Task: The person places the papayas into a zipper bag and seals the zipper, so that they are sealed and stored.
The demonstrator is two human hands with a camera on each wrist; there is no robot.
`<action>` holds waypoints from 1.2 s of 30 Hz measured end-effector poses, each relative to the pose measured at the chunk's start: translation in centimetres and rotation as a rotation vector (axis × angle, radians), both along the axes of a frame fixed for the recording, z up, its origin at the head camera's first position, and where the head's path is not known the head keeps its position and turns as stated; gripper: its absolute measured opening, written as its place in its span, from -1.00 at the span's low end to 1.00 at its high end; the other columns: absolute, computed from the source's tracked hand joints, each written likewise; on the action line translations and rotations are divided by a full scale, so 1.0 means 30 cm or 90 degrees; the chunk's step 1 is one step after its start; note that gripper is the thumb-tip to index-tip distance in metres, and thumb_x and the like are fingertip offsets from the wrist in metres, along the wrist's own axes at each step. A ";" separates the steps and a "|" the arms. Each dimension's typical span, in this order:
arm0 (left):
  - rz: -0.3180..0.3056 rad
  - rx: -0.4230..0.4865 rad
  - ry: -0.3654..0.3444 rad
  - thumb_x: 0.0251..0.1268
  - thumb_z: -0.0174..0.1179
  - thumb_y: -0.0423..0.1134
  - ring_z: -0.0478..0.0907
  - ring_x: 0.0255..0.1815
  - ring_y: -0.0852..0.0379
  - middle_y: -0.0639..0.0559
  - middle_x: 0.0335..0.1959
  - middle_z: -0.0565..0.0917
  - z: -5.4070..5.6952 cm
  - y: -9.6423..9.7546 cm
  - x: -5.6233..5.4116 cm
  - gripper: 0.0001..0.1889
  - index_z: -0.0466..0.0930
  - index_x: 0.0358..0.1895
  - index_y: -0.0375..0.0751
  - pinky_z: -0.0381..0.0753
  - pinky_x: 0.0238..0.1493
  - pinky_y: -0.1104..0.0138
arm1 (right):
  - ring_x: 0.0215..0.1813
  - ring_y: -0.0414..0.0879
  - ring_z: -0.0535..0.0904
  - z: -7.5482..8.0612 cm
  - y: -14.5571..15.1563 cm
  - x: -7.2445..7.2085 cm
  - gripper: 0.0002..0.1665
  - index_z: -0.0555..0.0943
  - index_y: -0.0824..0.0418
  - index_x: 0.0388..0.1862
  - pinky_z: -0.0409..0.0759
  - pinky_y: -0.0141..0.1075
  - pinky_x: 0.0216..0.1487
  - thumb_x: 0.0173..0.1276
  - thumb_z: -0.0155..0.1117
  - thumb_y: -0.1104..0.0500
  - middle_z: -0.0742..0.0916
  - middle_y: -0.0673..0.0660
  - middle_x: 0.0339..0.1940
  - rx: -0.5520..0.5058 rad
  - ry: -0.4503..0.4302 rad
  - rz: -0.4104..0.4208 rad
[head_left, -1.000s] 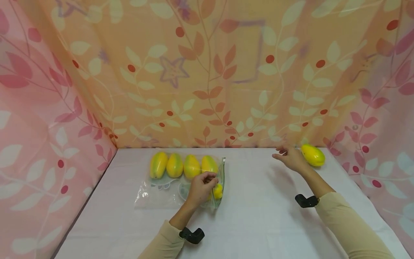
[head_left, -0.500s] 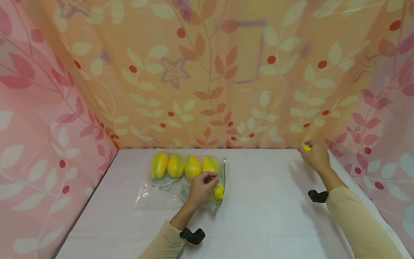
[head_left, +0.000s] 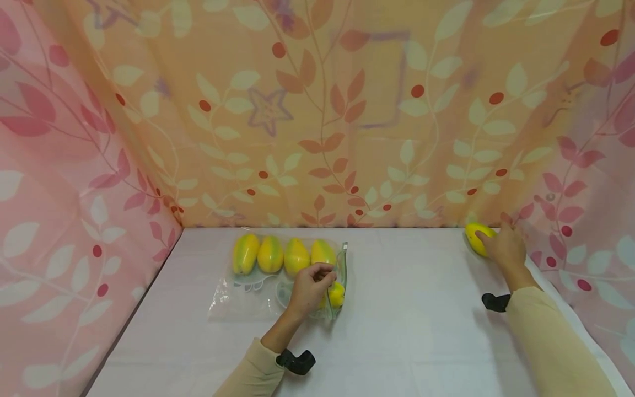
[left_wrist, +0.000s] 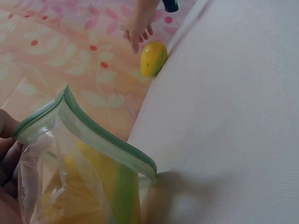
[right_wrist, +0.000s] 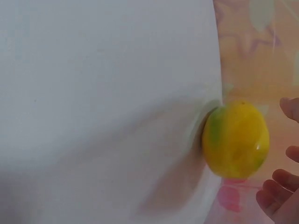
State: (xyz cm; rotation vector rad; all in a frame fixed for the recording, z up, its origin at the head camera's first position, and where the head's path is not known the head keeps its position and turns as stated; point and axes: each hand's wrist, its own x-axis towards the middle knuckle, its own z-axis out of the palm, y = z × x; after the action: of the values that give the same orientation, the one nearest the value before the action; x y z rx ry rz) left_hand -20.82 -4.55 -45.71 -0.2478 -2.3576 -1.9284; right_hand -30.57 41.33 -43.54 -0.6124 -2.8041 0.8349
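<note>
A clear zip bag (head_left: 223,300) with a green zip edge lies on the left of the table. Several yellow-green mango-like fruits (head_left: 270,255) are inside it. With thumb and fingers, my left hand (head_left: 308,286) pinches the bag near its mouth; in the left wrist view the zip edge (left_wrist: 105,135) gapes. At the far right corner rests one loose yellow-green mango-like fruit (head_left: 477,238). Close on its right side is my right hand (head_left: 508,248). The right wrist view has that hand's fingers (right_wrist: 273,198) spread and apart from the loose fruit (right_wrist: 238,140).
White cloth covers the table (head_left: 407,309). A patterned curtain (head_left: 317,110) rises at its back edge, and pink curtains (head_left: 54,193) stand on both sides. The loose fruit sits close to the back edge.
My right hand has gone from the left of the loose fruit, across it, to its right side. My left hand stays in place on the bag.
</note>
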 end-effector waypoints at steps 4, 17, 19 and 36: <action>0.001 -0.004 0.007 0.26 0.27 -0.29 0.51 -0.35 0.18 -0.16 -0.31 0.70 0.003 0.000 0.001 -0.82 0.69 -0.16 -0.32 0.53 -0.29 0.55 | 0.30 0.47 0.07 -0.017 0.019 0.015 -0.23 0.29 0.25 0.39 0.17 0.35 0.29 0.40 0.13 -0.19 0.19 0.57 0.39 -0.023 0.005 0.017; 0.004 -0.001 -0.008 0.26 0.28 -0.28 0.49 -0.35 0.17 -0.16 -0.30 0.69 0.000 0.003 0.004 -0.83 0.69 -0.17 -0.31 0.52 -0.29 0.56 | 0.29 0.46 0.21 -0.081 0.056 0.038 0.03 -0.02 0.55 0.46 0.15 0.30 0.39 0.42 0.07 -0.20 0.26 0.60 0.36 -0.082 -0.055 0.014; 0.005 0.002 -0.007 0.26 0.28 -0.29 0.49 -0.35 0.17 -0.16 -0.30 0.69 -0.002 0.003 0.002 -0.83 0.69 -0.17 -0.31 0.51 -0.30 0.56 | 0.31 0.45 0.19 -0.078 0.054 0.034 0.06 -0.05 0.53 0.47 0.15 0.29 0.40 0.41 0.08 -0.22 0.24 0.60 0.37 -0.094 -0.062 0.003; 0.003 -0.003 -0.002 0.26 0.27 -0.30 0.50 -0.35 0.17 -0.15 -0.31 0.69 0.000 -0.003 0.004 -0.83 0.69 -0.16 -0.33 0.53 -0.28 0.54 | 0.17 0.44 0.26 -0.083 0.020 -0.012 -0.14 0.12 0.45 0.43 0.21 0.30 0.28 0.40 0.15 -0.06 0.35 0.56 0.26 0.012 0.001 0.064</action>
State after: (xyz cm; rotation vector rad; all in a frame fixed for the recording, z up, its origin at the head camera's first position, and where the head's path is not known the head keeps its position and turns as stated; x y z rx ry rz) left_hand -20.71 -4.65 -45.72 -0.2394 -2.3632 -1.9216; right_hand -30.93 41.93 -46.02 -0.4708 -2.8588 0.8243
